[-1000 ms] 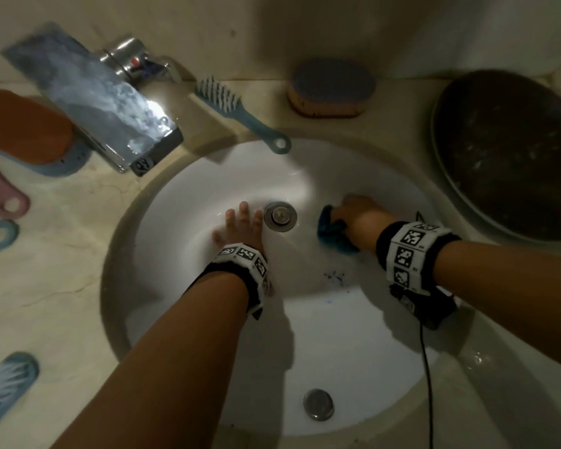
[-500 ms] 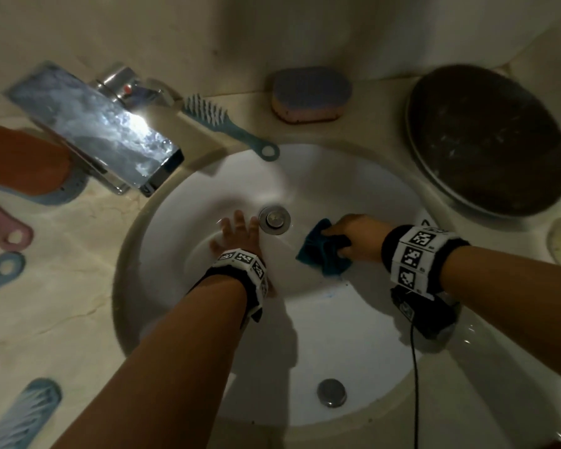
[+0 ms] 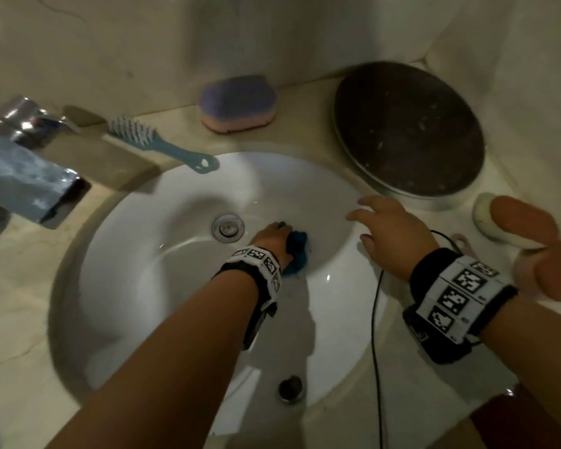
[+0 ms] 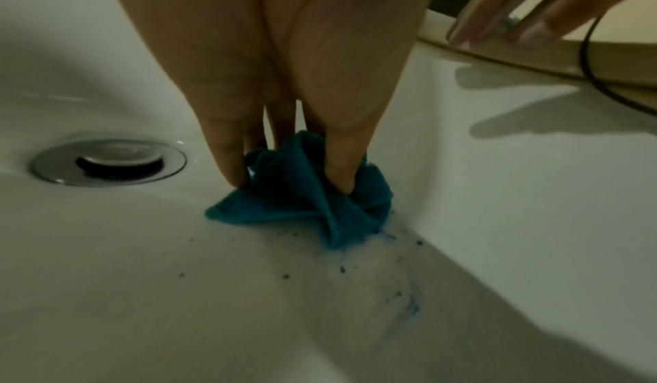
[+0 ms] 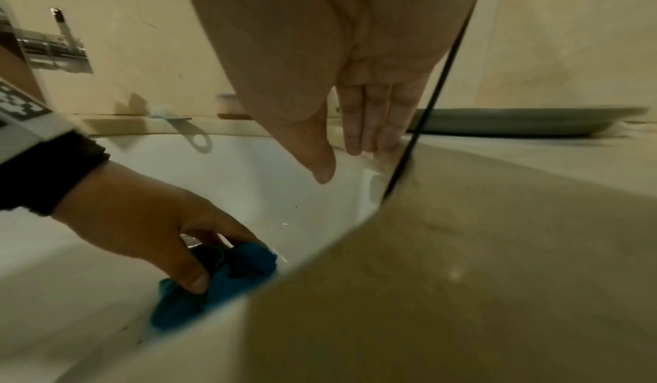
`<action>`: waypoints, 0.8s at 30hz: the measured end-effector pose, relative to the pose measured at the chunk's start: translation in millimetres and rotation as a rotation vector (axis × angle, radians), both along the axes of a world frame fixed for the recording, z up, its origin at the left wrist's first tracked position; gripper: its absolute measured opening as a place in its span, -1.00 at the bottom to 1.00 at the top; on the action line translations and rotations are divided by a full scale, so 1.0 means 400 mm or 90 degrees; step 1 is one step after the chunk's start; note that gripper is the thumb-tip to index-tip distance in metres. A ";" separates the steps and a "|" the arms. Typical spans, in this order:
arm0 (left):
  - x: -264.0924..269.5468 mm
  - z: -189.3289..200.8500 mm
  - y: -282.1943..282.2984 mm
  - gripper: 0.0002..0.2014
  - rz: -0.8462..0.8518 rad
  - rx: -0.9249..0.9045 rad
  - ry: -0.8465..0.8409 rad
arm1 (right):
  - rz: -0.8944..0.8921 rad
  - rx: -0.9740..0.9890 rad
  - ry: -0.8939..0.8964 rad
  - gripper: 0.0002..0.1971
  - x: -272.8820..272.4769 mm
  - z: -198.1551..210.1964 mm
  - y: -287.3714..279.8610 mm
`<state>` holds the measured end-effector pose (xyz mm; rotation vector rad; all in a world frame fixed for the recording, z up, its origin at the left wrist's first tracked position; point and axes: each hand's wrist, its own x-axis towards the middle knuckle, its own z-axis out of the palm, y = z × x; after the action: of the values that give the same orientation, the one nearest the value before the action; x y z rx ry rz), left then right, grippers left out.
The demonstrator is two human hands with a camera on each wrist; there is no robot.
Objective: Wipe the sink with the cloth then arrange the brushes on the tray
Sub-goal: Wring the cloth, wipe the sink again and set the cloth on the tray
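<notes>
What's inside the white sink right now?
A crumpled blue cloth held by the left hand beside the metal drain, plus blue specks on the sink. Whatever lies under the cloth is hidden.

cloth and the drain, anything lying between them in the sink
Nothing lies there: in the left wrist view only bare white basin separates the cloth from the drain. The left hand's fingers pinching the cloth stand at its drain-side edge.

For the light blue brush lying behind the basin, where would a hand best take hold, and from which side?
Likely the slim handle of the light blue plastic brush, from above. It lies flat on the counter, its looped end overhanging the white sink, while the bristles point up, awkward to pinch. The right hand hovers open.
</notes>
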<state>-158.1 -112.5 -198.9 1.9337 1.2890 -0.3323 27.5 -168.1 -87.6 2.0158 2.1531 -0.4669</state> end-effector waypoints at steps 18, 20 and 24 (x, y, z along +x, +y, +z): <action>0.122 0.050 -0.021 -0.62 0.036 0.073 -0.060 | -0.213 -0.098 -0.100 -0.60 0.103 0.115 -0.153; 0.128 0.055 -0.022 -0.60 0.035 0.062 -0.048 | -0.258 -0.090 -0.065 -0.60 0.123 0.125 -0.172; 0.132 0.049 -0.020 -0.55 0.034 0.036 -0.029 | -0.245 -0.015 -0.005 -0.48 0.122 0.077 -0.144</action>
<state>-105.4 -120.4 -179.1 1.9391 1.3320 -0.2259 76.4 -225.6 -56.9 2.4185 1.7418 -0.5267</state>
